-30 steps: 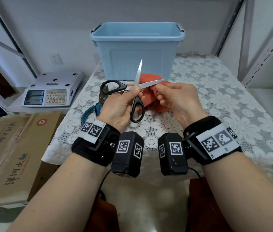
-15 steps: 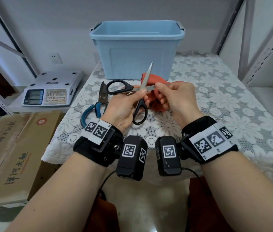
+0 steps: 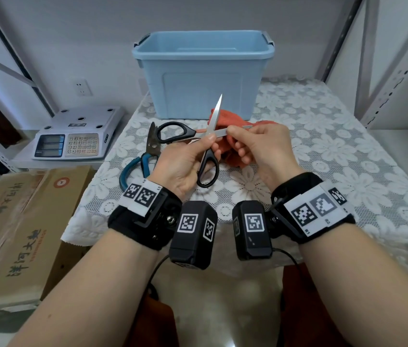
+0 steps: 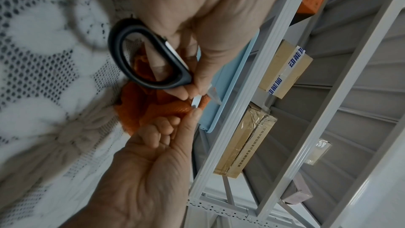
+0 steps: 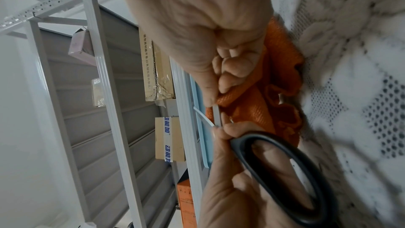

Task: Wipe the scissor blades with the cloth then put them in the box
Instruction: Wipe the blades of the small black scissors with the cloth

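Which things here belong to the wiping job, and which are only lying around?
Belong to the job:
- black-handled scissors, held open in the left hand
- orange cloth, held in the right hand
- blue box

Lying about:
- blue-handled shears
- weighing scale
- cardboard carton

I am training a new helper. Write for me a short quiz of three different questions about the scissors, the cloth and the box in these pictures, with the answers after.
1. True or false: the black-handled scissors already lie inside the blue box.
2. Which hand pinches the orange cloth round a blade? A) left hand B) right hand
3. Fill in: the scissor blades are ____ (open or closed).

Key
1. False: the left hand holds them above the table, in front of the box.
2. B: the right hand pinches the cloth on the level blade.
3. Open: one blade points up, the other across.
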